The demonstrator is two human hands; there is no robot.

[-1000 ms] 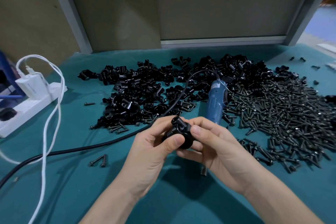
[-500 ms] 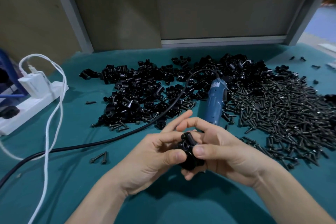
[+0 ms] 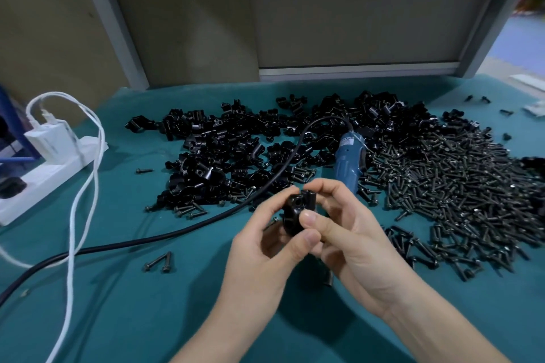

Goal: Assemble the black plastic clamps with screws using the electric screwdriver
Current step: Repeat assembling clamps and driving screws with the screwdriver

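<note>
Two hands hold one black plastic clamp above a teal table.

The left hand (image 3: pixel 259 247) and right hand (image 3: pixel 354 244) both pinch the black plastic clamp (image 3: pixel 296 209) with thumbs and curled fingers. The clamp is lifted off the teal table (image 3: pixel 118 318), near the middle of the view. It is glossy and rounded, with a round hole facing the camera and a blocky lug on top. Left of the hands lie two loose screws (image 3: pixel 159 262), side by side. A black cord (image 3: pixel 177 233) runs across the table behind the hands to the blue electric screwdriver (image 3: pixel 348 165), which lies between a heap of black clamps (image 3: pixel 224 156) on the left and a wide spread of dark screws (image 3: pixel 457 186) on the right. At the far left, a white power strip (image 3: pixel 44 183) carries a white charger (image 3: pixel 50 138), and a white cable (image 3: pixel 79 215) trails from it toward the near edge.
</note>
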